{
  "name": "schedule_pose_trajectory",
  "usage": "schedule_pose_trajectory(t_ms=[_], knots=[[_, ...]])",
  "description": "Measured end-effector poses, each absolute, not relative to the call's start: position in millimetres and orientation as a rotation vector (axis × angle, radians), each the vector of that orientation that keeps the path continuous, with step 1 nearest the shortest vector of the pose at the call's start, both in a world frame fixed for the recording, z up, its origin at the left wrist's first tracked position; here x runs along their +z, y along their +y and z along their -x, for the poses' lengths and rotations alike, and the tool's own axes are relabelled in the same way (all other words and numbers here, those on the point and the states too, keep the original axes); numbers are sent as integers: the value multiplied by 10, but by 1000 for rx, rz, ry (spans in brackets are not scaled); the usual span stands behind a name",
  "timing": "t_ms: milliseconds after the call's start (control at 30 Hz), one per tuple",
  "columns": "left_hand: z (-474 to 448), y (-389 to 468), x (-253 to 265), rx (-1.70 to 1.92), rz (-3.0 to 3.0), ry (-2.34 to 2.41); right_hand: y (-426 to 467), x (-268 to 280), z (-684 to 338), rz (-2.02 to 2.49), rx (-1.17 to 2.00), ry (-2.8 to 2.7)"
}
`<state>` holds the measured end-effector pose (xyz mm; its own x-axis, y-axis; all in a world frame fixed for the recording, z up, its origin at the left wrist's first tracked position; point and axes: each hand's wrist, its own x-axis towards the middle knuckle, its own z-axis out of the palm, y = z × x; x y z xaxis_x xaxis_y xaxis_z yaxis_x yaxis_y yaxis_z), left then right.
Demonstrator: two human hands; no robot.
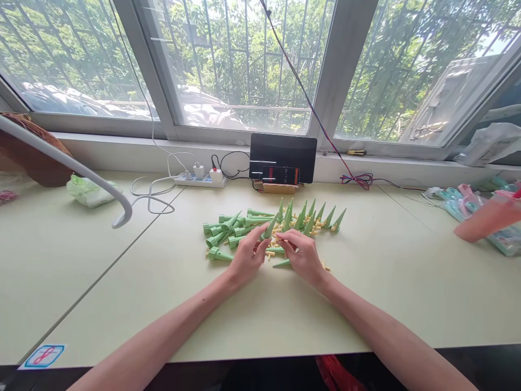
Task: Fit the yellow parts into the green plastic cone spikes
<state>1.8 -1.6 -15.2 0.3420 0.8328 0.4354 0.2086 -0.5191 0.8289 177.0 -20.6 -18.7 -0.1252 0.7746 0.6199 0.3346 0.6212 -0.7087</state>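
My left hand is closed around a green plastic cone, its tip pointing up and a little to the right. Close beside it, my right hand pinches with thumb and forefinger; what sits between those fingertips is too small to make out. Several more green cones lie on their sides in a pile to the left of my hands. Behind and to the right, several cones stand upright among small yellow pegs. Another cone lies partly under my right hand.
A dark tablet with a phone before it stands by the window. A power strip with cables is at the back left. A white curved bar crosses the left side. Pink and teal items lie at the right.
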Motion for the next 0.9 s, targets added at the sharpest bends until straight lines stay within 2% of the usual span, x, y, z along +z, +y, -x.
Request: schedule_pose_trajectory(t_ms=[900], knots=[[-21, -17, -170, 1192, -1934, 873, -228, -153, -1755, 967, 470, -1724]])
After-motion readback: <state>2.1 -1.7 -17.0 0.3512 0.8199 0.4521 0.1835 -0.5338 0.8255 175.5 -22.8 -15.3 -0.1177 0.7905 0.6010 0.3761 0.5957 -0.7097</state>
